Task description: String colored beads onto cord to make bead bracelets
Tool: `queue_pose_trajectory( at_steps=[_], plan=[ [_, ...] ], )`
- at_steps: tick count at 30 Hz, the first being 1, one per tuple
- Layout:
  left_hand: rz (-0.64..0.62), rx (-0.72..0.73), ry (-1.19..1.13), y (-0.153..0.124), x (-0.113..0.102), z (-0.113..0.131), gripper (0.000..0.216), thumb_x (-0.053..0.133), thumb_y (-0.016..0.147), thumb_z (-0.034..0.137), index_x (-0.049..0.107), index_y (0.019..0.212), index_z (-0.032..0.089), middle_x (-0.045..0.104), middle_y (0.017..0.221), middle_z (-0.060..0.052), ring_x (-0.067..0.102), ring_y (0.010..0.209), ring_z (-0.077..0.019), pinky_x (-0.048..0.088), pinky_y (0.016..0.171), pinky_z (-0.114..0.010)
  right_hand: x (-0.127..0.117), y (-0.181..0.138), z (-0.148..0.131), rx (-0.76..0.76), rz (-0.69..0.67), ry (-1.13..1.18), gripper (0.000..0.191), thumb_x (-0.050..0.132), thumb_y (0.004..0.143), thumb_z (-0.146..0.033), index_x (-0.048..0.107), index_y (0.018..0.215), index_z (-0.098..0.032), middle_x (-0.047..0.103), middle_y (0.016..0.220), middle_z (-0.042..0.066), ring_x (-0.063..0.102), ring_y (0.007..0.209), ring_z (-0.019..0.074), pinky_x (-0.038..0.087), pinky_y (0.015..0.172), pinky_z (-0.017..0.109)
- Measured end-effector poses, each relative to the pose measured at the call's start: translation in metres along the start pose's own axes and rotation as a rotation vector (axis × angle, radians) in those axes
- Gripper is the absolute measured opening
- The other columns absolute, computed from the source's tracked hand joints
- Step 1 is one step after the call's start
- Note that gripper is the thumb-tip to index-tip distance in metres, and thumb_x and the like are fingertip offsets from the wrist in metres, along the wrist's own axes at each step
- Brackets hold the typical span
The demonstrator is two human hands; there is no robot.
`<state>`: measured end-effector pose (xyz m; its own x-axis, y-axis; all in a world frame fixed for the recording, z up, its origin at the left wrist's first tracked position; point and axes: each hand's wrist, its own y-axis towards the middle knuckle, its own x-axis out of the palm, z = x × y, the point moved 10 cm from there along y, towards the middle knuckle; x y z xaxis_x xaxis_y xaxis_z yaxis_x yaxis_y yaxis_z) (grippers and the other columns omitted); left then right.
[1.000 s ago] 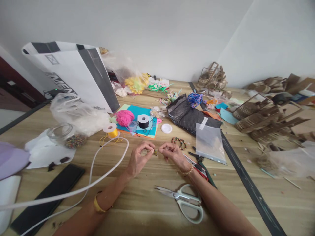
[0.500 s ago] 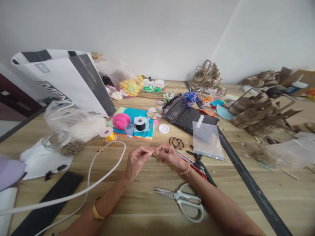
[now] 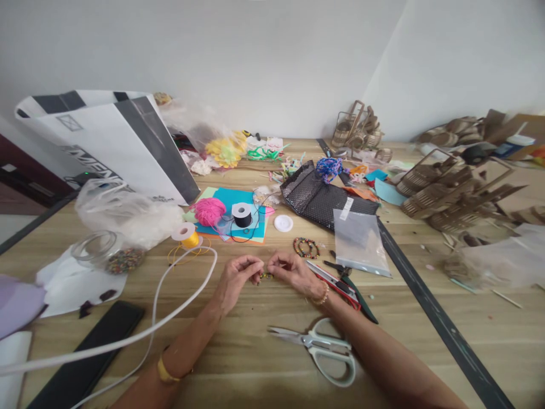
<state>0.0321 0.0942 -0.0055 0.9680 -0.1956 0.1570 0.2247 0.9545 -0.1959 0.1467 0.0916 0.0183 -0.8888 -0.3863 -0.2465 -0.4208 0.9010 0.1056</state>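
Observation:
My left hand (image 3: 237,278) and my right hand (image 3: 290,271) meet over the middle of the wooden table (image 3: 264,363), fingertips pinched together. Between them hangs a short beaded strand (image 3: 264,276) with small coloured beads, held from both ends. A finished beaded bracelet (image 3: 305,247) lies just beyond my right hand. A jar of mixed beads (image 3: 111,253) lies on its side at the left. Scissors (image 3: 323,346) rest on the table below my right forearm.
A yellow thread spool (image 3: 186,236), pink yarn (image 3: 208,211) and black cord spool (image 3: 242,214) sit beyond my hands. A white paper bag (image 3: 106,142) stands back left. A clear zip bag (image 3: 359,241), pliers (image 3: 340,278), black phone (image 3: 80,363), white cable (image 3: 170,307) and wooden baskets (image 3: 447,196) surround.
My hands have drawn closer together and dropped slightly toward the table, the beaded strand now shorter between them. The view has shifted a little.

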Motion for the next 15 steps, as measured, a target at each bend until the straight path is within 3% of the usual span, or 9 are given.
queue_pose_trajectory(
  at_steps=[7,15],
  plan=[
    [-0.013,0.001,0.017,0.0,0.001,0.004,0.022,0.071,0.067,0.033,0.061,0.067,0.013,0.06,0.059,0.001,0.047,0.044,-0.0061,0.038,0.042,-0.018,-0.003,0.0,0.006,0.056,0.033,0.09,0.032,0.058,0.082,-0.045,0.058,0.075,-0.014,0.05,0.061,-0.002,0.04,0.054,0.0082,0.03,0.05,0.02],
    [0.051,0.04,0.127,-0.002,-0.001,0.014,0.021,0.074,0.06,0.028,0.061,0.069,0.015,0.059,0.049,0.003,0.049,0.042,-0.0079,0.038,0.04,-0.018,-0.009,0.0,-0.003,-0.042,0.107,0.027,0.029,0.061,0.081,-0.042,0.059,0.072,-0.014,0.054,0.065,0.0,0.045,0.06,0.0105,0.034,0.054,0.022]
  ],
)
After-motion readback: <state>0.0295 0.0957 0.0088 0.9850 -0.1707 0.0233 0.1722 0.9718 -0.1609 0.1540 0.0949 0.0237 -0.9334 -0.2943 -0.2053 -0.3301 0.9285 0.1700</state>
